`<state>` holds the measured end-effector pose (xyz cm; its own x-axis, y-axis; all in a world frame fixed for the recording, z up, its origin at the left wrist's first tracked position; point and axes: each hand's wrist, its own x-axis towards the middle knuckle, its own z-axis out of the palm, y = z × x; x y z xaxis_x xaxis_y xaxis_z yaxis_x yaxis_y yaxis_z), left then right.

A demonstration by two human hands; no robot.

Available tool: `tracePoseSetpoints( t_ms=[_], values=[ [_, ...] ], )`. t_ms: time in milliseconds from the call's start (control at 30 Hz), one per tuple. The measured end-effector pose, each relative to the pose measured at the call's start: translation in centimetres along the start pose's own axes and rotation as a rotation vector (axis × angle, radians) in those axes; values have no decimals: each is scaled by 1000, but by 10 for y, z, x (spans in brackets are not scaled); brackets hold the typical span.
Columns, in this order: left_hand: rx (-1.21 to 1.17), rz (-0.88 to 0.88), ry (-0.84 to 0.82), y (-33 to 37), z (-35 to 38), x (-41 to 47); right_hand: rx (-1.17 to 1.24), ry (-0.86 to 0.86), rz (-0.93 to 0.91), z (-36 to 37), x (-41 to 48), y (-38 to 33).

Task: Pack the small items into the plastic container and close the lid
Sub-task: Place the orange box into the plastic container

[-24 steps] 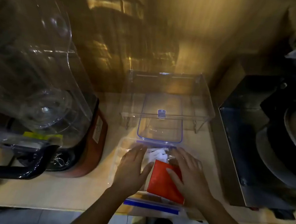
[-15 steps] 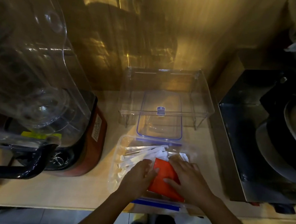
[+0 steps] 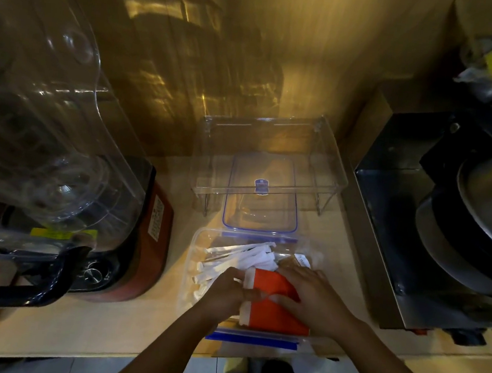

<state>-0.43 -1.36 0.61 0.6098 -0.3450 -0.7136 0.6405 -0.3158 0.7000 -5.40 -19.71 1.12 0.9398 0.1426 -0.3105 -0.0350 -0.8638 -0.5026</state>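
A clear plastic container (image 3: 195, 243) with blue clasps stands at the counter's front edge. Inside lie several white paper-wrapped sticks (image 3: 239, 256) on the left and a red packet (image 3: 270, 312) on the right. A brown packet with a white label (image 3: 299, 260) shows behind the red one. My left hand (image 3: 224, 292) rests over the sticks, thumb on the red packet's left edge. My right hand (image 3: 313, 298) lies flat on top of the red packet. The container's clear blue-rimmed lid (image 3: 263, 197) lies flat on the counter just behind it.
A clear acrylic stand (image 3: 271, 155) arches over the lid at the back. A large blender with a red base (image 3: 156, 232) fills the left. A dark metal appliance (image 3: 390, 230) with pans stands on the right. The counter edge runs below the container.
Both hands slid toward me and closer together, uncovering the white sticks. The red packet has been pressed down flatter on the container's right side.
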Motion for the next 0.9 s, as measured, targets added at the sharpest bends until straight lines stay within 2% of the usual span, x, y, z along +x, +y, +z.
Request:
tracePoseSetpoints(
  t_ms=[167, 333, 400, 600, 800, 900],
  values=[
    [-74, 116, -2, 8, -13, -12, 240, 150, 50, -9, -1, -2],
    [-135, 202, 75, 21, -31, -20, 943, 271, 190, -20, -2, -13],
    [-194, 189, 93, 23, -36, -21, 1111, 276, 224, -21, -3, -14],
    [-226, 177, 67, 19, -42, -22, 1263, 128, 299, -21, -3, -16],
    [-255, 207, 28, 17, -41, -17, 1366, 178, 358, -19, -1, -12],
    [-137, 220, 268, 14, -39, -13, 1494, 218, 378, -18, -3, -7]
  ],
)
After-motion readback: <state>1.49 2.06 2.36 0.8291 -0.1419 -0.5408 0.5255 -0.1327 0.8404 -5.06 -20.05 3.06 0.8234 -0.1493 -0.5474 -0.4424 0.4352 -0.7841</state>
